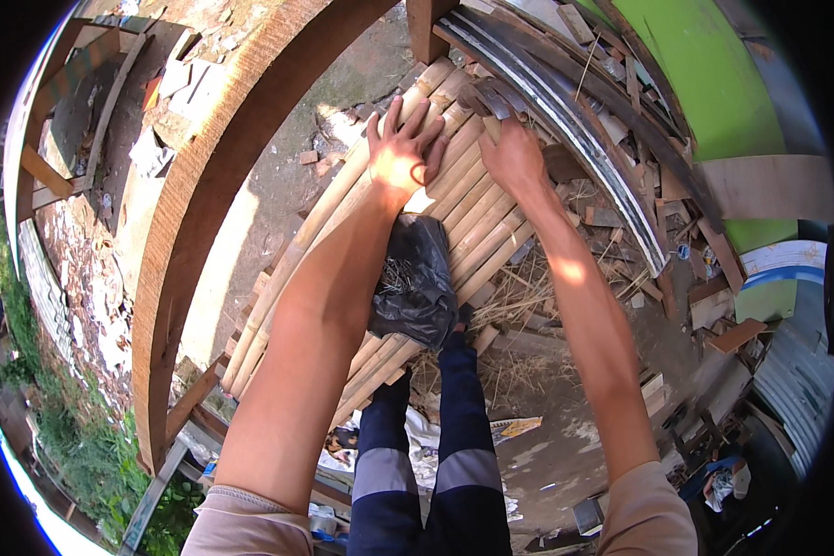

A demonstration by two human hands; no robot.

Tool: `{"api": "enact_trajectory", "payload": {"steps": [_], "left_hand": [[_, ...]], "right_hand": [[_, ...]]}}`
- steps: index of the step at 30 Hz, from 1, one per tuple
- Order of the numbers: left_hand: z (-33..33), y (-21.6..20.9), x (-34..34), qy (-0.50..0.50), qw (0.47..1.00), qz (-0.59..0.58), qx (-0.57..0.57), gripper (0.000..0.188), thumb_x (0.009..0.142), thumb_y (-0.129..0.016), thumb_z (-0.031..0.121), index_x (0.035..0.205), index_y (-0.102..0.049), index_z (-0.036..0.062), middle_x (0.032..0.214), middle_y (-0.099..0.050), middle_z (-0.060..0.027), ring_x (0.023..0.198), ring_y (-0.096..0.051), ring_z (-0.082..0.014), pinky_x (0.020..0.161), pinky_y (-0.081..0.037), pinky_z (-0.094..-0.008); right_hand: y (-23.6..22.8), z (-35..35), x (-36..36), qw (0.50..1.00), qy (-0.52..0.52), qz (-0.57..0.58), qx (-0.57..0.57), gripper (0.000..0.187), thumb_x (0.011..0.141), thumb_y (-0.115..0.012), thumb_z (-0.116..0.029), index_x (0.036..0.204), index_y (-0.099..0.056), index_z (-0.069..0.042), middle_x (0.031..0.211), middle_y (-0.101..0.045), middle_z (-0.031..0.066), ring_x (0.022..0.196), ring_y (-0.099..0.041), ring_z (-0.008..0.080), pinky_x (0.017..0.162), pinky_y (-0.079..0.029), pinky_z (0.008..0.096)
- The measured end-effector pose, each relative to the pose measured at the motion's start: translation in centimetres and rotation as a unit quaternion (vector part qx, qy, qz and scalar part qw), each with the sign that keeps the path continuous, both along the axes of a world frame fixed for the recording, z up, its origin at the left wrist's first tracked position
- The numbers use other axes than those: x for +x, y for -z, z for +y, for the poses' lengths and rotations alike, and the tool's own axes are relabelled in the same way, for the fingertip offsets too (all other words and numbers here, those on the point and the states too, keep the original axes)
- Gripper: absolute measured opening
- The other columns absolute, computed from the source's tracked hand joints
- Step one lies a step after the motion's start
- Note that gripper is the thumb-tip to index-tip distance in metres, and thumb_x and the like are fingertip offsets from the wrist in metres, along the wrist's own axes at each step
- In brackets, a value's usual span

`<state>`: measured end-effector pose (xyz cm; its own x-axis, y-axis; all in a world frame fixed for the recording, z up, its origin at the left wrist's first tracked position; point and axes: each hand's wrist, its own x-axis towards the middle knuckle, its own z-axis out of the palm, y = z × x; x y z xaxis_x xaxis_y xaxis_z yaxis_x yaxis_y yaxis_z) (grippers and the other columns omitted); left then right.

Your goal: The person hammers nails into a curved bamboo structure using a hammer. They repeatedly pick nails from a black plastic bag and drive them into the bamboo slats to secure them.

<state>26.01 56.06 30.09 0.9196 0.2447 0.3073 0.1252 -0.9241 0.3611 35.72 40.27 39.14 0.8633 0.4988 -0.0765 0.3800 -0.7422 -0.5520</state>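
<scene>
A row of bamboo poles (463, 199) lies side by side, forming a slatted panel under both arms. My left hand (403, 153) rests on its far part, fingers spread over the poles. Beside it, to the right, my right hand (512, 156) is closed round the handle of a hammer (493, 100). The dark hammer head is over the far ends of the poles; whether it touches them I cannot tell. Nearer to me, a black plastic bag (424, 283) lies on the bamboo with a heap of nails (396, 278) on it.
A thick wooden beam (190, 199) curves past on the left. Timber and a black-and-white strip (584, 139) run along the right, before a green panel (713, 83). Scrap wood and straw (519, 296) litter the ground. Corrugated sheet metal (797, 389) stands at the far right.
</scene>
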Motion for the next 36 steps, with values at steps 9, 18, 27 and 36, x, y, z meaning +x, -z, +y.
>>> {"api": "enact_trajectory", "payload": {"steps": [9, 18, 27, 36], "left_hand": [[-0.2, -0.3, 0.2, -0.001, 1.0, 0.003, -0.001, 0.034, 0.094, -0.063, 0.042, 0.121, -0.075, 0.0253, 0.146, -0.058, -0.0023, 0.144, -0.039, -0.0372, 0.116, -0.023, -0.0649], [-0.3, -0.3, 0.5, 0.006, 1.0, -0.015, -0.001, 0.034, 0.092, -0.065, 0.041, 0.119, -0.076, 0.0242, 0.143, -0.06, -0.0037, 0.143, -0.041, -0.0376, 0.115, -0.024, -0.0642], [-0.3, -0.2, -0.2, 0.018, 1.0, -0.023, 0.003, 0.035, 0.09, -0.067, 0.037, 0.121, -0.074, 0.023, 0.144, -0.059, -0.0052, 0.141, -0.042, -0.0395, 0.114, -0.026, -0.0612], [0.1, 0.1, 0.1, 0.012, 0.999, -0.033, 0.005, 0.034, 0.089, -0.068, 0.038, 0.119, -0.076, 0.023, 0.142, -0.061, -0.0044, 0.141, -0.044, -0.039, 0.113, -0.027, -0.064]], "right_hand": [[0.3, 0.0, 1.0, 0.997, -0.009, 0.043, -0.058, 0.031, 0.086, -0.064, -0.015, 0.109, -0.061, 0.007, 0.085, -0.066, 0.0367, 0.086, -0.067, 0.0521, 0.082, -0.053, 0.0583], [1.1, -0.1, 2.3, 0.995, -0.014, 0.05, -0.087, 0.037, 0.087, -0.062, -0.013, 0.118, -0.056, 0.005, 0.087, -0.066, 0.038, 0.089, -0.067, 0.0524, 0.082, -0.053, 0.0584], [1.1, 0.2, 1.2, 0.998, 0.009, 0.051, -0.042, 0.036, 0.089, -0.063, -0.018, 0.117, -0.06, 0.005, 0.091, -0.067, 0.0356, 0.084, -0.066, 0.0524, 0.084, -0.053, 0.0574], [1.2, 0.2, 0.8, 0.999, -0.027, 0.018, -0.031, 0.033, 0.088, -0.062, -0.015, 0.109, -0.06, 0.009, 0.089, -0.067, 0.0345, 0.085, -0.067, 0.0509, 0.08, -0.054, 0.0573]]}}
